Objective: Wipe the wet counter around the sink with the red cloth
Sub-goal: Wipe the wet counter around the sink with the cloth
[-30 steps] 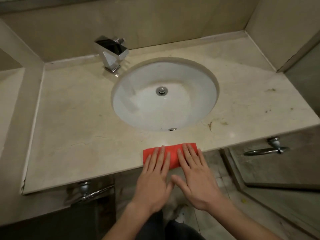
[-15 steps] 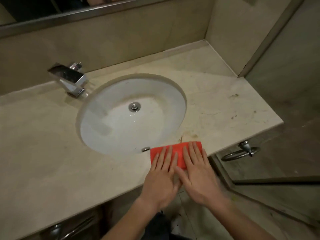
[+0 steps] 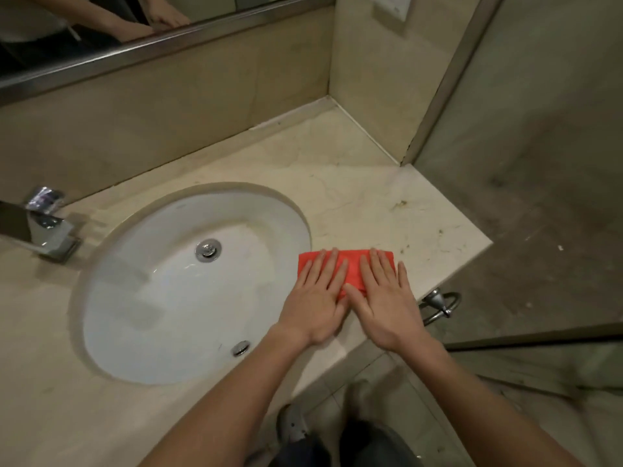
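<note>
The folded red cloth (image 3: pixel 353 267) lies on the beige marble counter (image 3: pixel 354 190), just right of the white oval sink (image 3: pixel 161 315). My left hand (image 3: pixel 315 305) and my right hand (image 3: pixel 384 308) both press flat on the cloth side by side, fingers stretched out and pointing away from me. They cover the near half of the cloth, and only its far edge and a strip between them show. The cloth's left end nearly touches the sink rim.
A chrome faucet (image 3: pixel 43 227) stands at the far left behind the sink. Brown specks (image 3: pixel 401 205) mark the counter's right end, which stops at a wall corner and a glass panel. A towel ring (image 3: pixel 440 305) hangs below the front edge. A mirror (image 3: pixel 101 25) runs above.
Both hands have slid the cloth from the front edge below the sink rightward and away, round the sink's right side. The view has swung to the right.
</note>
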Demonstrator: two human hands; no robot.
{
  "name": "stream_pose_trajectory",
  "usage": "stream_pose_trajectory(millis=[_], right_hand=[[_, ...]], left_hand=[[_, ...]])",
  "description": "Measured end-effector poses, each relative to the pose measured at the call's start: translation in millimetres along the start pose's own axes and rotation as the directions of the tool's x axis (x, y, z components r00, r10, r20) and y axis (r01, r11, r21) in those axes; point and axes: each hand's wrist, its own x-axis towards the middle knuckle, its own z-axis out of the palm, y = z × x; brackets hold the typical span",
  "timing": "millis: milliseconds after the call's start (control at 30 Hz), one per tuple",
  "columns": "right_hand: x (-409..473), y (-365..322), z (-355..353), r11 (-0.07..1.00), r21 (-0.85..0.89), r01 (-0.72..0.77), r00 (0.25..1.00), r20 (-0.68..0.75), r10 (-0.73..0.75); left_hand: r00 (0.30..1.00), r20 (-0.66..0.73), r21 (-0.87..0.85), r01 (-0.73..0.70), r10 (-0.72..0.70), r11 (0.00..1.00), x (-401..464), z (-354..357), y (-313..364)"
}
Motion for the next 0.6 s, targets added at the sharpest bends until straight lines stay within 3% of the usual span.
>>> stream_pose_trajectory(millis=[233,367,600], right_hand=[[-1.7,29.1,-7.5,0.995,-0.013,0.095,0.995,0.008,-0.095],[-34.1,52.4,-5.0,0.993,-0.002,0.118,0.992,0.044,-0.118],[75.0,82.9,-38.4,0.995,0.018,0.097,0.995,-0.030,-0.096]], left_hand=[[0.999,0.026,-0.052,-0.024,0.025,0.998,-0.7,-3.3,14.7],[0.997,0.061,-0.143,0.056,-0.047,0.988,-19.6,8.1,45.1],[0.988,-0.048,-0.090,0.142,-0.146,0.986,102.6,-18.9,34.2]])
